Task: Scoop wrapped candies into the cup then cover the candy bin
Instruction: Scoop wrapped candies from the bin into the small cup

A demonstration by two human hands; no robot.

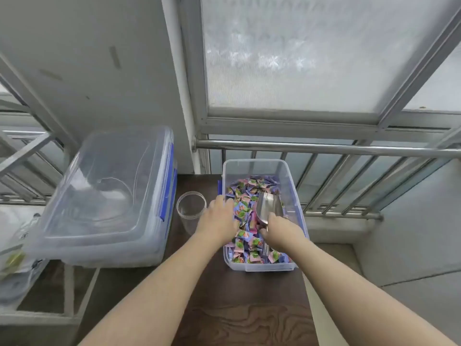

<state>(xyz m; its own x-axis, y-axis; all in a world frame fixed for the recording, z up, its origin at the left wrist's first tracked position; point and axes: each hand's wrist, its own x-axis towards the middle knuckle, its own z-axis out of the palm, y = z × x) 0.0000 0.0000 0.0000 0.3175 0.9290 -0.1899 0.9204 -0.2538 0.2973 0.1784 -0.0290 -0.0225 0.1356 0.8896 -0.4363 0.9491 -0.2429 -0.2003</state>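
Note:
A clear plastic candy bin [290,181] stands on the dark wooden table, filled with wrapped candies [249,188] in purple, pink and green. A metal scoop [269,208] lies in the bin, bowl pointing away from me. My right hand [282,229] is closed around the scoop's handle. My left hand [219,218] rests over the bin's left rim, fingers down among the candies. An empty clear cup [190,208] stands just left of the bin. The bin's clear lid [104,196] with blue clips lies to the left on another container.
The narrow dark wooden table [249,315] runs toward me. A metal railing [324,147] and frosted window stand behind the bin. A metal frame and bagged items [15,260] sit at the lower left.

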